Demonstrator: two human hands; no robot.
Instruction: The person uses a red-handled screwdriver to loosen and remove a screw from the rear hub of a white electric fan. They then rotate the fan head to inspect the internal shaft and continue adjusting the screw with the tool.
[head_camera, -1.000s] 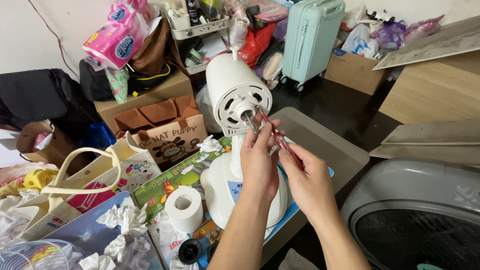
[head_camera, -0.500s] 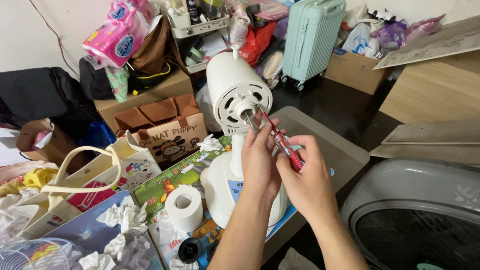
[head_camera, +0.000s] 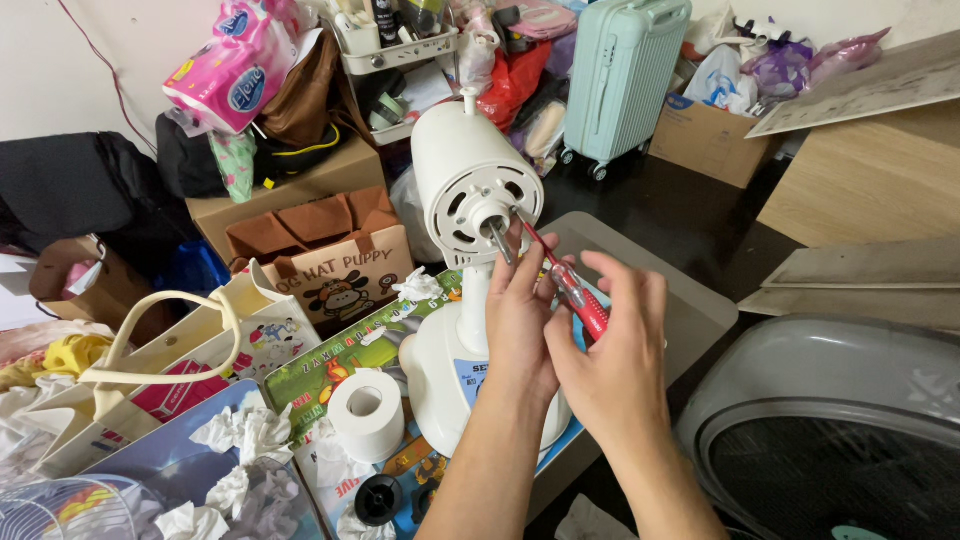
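Both forearms are bare with no sleeves showing, and the left hand (head_camera: 518, 318) and right hand (head_camera: 612, 362) wear no gloves, rings or watch.

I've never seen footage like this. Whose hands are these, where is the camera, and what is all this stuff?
The camera sits on a person's head and looks down at their own bare hands. The right hand holds a red screwdriver, its tip at the face of a white fan motor on its stand. The left hand rests by the motor's metal shaft. Around the stand lie a toilet paper roll, crumpled tissues and a cardboard box. A mint suitcase stands behind, and a grey fan guard lies at right.
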